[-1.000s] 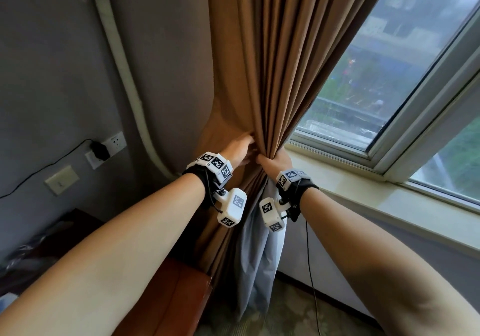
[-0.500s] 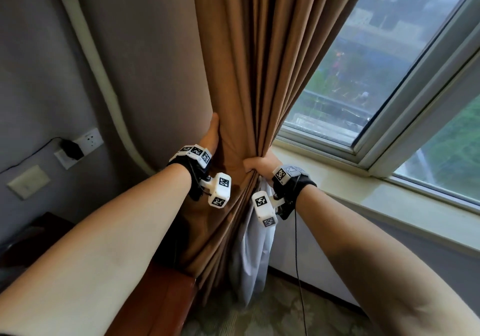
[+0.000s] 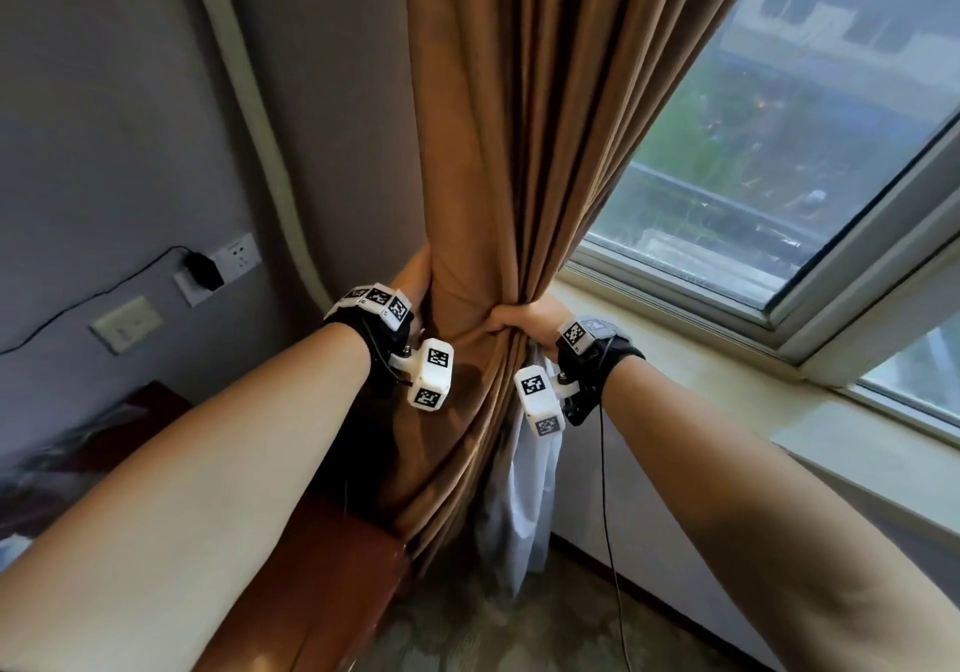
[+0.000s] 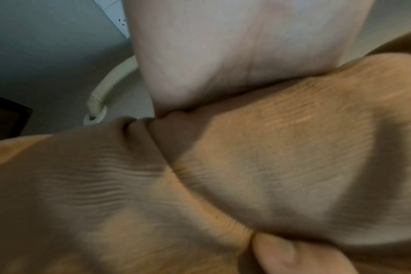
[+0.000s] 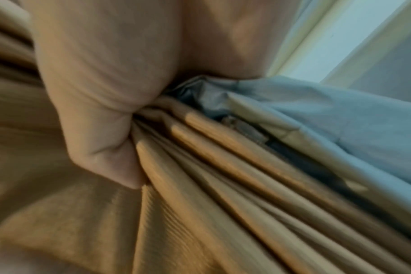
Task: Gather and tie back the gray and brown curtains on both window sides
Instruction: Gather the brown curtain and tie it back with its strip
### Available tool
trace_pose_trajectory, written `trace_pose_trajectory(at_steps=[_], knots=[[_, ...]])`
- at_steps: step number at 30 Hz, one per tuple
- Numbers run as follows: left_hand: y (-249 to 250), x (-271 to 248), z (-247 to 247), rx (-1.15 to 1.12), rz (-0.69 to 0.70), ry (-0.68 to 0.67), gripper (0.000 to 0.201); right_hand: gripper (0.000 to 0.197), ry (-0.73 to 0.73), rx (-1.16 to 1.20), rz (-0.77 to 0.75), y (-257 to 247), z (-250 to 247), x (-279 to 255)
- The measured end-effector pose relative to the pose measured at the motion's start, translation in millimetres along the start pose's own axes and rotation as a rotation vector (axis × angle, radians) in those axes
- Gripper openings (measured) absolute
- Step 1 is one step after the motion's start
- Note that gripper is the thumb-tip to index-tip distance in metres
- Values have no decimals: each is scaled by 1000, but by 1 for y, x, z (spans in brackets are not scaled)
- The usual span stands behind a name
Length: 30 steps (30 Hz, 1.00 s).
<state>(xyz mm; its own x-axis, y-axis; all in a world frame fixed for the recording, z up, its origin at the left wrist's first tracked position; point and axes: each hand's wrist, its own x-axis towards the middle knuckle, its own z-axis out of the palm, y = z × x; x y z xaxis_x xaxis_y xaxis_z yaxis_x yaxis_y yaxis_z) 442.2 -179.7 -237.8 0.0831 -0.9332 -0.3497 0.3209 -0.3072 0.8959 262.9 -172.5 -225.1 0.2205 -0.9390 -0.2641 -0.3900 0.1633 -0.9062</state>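
Observation:
The brown curtain [image 3: 509, 151] hangs left of the window, pinched into a waist at hand height. My right hand [image 3: 511, 318] grips the bunched folds from the window side. In the right wrist view its palm [image 5: 101, 92] squeezes brown pleats [image 5: 223, 185], with the gray curtain [image 5: 340, 120] tucked alongside. The gray curtain [image 3: 524, 494] hangs out below that hand. My left hand [image 3: 415, 276] wraps round the bunch's wall side, fingers hidden behind the cloth. In the left wrist view its palm [image 4: 235, 46] presses the brown fabric [image 4: 270, 176], and a thumb tip [image 4: 277, 257] shows underneath.
The window [image 3: 779, 151] and its pale sill [image 3: 727, 385] run off to the right. On the gray wall are a socket with a black charger [image 3: 208, 268], a switch plate [image 3: 124, 331] and a white pipe [image 3: 249, 99]. Dark wooden furniture [image 3: 332, 593] stands below my left arm.
My left hand left the front of the bunch, slid to its wall side and reached round behind it. My right hand kept its grip on the folds.

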Motion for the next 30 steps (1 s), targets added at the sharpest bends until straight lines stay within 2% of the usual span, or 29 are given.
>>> trace_pose_trajectory(at_steps=[2,4,6,7,9,12,13,16,19,21,22,24,25,26,28,30], knots=[[3,-15,3,-95,-46,-61,65,37,11,-32,-16,0,-4,4],[0,-24,4,-180,-35,-127,52,28,43,-36,-13,-1,-10,6],[-8,-32,3,-204,-14,-203,40,27,74,-64,-26,2,-14,10],[-11,-35,5,-158,15,-233,42,28,78,-63,-35,2,-15,10],[-18,-36,9,92,108,-232,53,23,89,-71,-36,5,-15,12],[-23,-31,18,491,249,-106,107,20,62,-110,-57,6,-16,14],[-24,-32,22,544,279,-72,115,19,33,-122,-76,6,-17,14],[-29,-40,35,573,327,84,117,16,-70,-128,-117,3,-22,11],[-33,-50,51,816,307,276,123,28,-120,-156,-144,5,-29,11],[-29,-59,64,1097,195,405,115,36,-117,-182,-167,8,-34,17],[-25,-65,70,1221,160,448,104,36,-101,-205,-155,9,-36,19],[-13,-75,85,1432,172,424,67,38,-68,-244,-122,11,-40,22],[-9,-76,91,1450,178,342,49,37,-64,-251,-123,12,-40,23],[-9,-75,95,1383,167,232,35,35,-59,-252,-132,12,-40,24],[-16,-73,101,1120,58,11,27,33,-54,-259,-140,13,-38,24],[-26,-74,104,969,-53,-68,18,36,-65,-263,-137,14,-38,22]])
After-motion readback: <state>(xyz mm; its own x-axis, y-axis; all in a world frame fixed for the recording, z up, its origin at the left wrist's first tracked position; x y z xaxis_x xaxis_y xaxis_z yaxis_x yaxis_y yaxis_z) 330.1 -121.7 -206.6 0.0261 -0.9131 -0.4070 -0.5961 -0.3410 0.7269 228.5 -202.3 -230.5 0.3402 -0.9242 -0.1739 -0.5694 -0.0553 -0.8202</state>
